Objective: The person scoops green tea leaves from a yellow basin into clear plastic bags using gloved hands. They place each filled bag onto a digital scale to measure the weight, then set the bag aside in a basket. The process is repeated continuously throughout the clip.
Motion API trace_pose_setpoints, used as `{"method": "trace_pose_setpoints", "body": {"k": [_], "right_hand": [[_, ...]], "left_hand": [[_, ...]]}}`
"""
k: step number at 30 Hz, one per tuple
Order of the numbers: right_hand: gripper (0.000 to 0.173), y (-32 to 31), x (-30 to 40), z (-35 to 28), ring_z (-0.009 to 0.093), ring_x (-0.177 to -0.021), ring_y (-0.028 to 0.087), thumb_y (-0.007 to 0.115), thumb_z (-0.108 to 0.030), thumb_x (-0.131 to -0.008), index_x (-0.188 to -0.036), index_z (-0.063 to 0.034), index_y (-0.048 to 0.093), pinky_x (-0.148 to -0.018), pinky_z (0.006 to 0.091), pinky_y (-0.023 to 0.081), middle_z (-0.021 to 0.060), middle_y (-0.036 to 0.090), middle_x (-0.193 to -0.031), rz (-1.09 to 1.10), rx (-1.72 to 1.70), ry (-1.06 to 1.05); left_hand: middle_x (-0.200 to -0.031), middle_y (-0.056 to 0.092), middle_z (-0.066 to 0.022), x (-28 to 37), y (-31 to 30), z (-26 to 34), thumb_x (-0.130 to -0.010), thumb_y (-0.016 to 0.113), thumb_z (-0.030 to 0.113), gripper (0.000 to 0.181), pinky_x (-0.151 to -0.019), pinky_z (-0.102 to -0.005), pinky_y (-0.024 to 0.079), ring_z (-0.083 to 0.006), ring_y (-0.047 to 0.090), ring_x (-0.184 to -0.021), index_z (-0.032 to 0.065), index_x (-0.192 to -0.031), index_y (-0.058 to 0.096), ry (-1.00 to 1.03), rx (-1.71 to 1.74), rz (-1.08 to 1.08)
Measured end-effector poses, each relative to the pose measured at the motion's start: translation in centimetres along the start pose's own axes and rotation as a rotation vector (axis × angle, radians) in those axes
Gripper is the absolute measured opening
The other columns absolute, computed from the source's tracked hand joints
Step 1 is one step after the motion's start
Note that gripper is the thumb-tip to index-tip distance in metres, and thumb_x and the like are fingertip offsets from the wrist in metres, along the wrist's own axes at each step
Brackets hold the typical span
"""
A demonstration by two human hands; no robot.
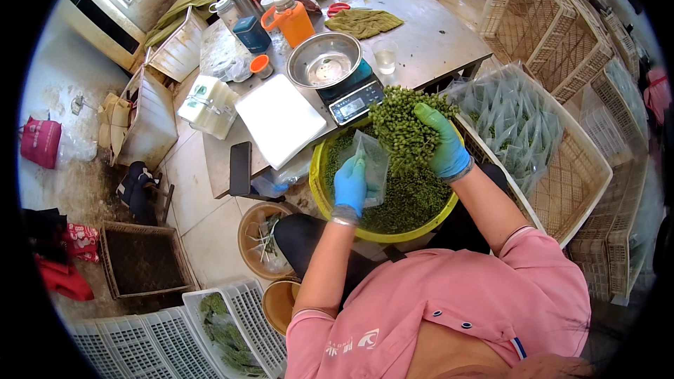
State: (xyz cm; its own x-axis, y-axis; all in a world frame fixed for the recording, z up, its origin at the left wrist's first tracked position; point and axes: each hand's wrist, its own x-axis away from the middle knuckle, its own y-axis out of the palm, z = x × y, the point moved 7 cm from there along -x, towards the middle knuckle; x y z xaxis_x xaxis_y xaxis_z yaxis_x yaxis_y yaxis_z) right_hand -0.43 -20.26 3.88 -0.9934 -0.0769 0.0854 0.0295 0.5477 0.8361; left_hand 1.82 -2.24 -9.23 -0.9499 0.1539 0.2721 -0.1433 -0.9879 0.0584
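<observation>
My left hand [352, 181], in a blue glove, grips a clear plastic bag [376, 168] over a yellow tub [324, 197]. My right hand [445, 139], gloved in blue with green stain on the fingers, holds a large bunch of green peppercorn-like berries [405, 129] just right of the bag. Loose green berries [410, 200] fill much of the tub below both hands. Beyond the tub, a digital scale [355, 105] carries a round steel bowl [325, 60]. A stack of white sheets or bags [280, 120] lies left of the scale.
A crate [584, 173] of filled plastic bags [513, 121] stands at my right. On the metal table [426, 26] are an orange jug [295, 21], a plastic cup [386, 58] and a cloth [363, 22]. A phone [240, 168] lies by its near edge. A round basin [251, 242] sits lower left.
</observation>
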Motion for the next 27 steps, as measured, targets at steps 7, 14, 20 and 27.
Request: {"method": "trace_pose_setpoints", "body": {"k": [7,14,20,27], "right_hand": [[0.033,-0.4,-0.4,1.5,0.013,-0.099,0.063,0.068,-0.011,-0.088,-0.12,-0.0017,0.065,-0.09,0.0282,0.051,0.0063,0.069,-0.111,0.034,0.432,-0.228],[0.056,-0.9,-0.2,2.0,0.031,-0.132,0.044,0.069,-0.03,-0.088,-0.137,-0.009,0.053,-0.111,0.0424,0.034,0.0187,0.05,-0.142,-0.158,1.392,-0.573],[0.068,-2.4,1.3,2.5,0.045,-0.142,0.029,0.065,-0.043,-0.088,-0.147,-0.0181,0.043,-0.114,0.0528,0.028,0.0215,0.031,-0.155,-0.192,1.86,-0.461],[0.077,-2.4,0.5,1.2,0.042,-0.14,0.033,0.072,-0.042,-0.083,-0.148,-0.0145,0.041,-0.113,0.048,0.031,0.0249,0.035,-0.151,-0.173,1.936,-0.431]], "left_hand": [[-0.108,0.067,-0.012,-1.1,2.1,-1.1,-0.099,0.05,0.021,0.043,-0.076,-0.0312,0.053,-0.0164,0.062,-0.083,-0.0021,-0.135,0.053,0.04,-0.007,-0.054],[-0.113,0.065,-0.013,-0.9,2.7,-0.6,-0.101,0.044,0.016,0.039,-0.083,-0.0312,0.053,-0.019,0.062,-0.096,-0.0036,-0.134,0.053,0.107,0.032,-0.082],[-0.118,0.063,-0.0128,2.4,5.9,3.0,-0.101,0.04,0.007,0.035,-0.086,-0.0324,0.054,-0.0196,0.063,-0.099,-0.0014,-0.133,0.051,-0.366,0.482,-0.17],[-0.11,0.066,-0.0094,0.1,3.9,-1.6,-0.101,0.04,0.016,0.033,-0.073,-0.0371,0.058,-0.021,0.067,-0.088,0.0041,-0.126,0.059,-0.097,0.166,-0.114]]}}
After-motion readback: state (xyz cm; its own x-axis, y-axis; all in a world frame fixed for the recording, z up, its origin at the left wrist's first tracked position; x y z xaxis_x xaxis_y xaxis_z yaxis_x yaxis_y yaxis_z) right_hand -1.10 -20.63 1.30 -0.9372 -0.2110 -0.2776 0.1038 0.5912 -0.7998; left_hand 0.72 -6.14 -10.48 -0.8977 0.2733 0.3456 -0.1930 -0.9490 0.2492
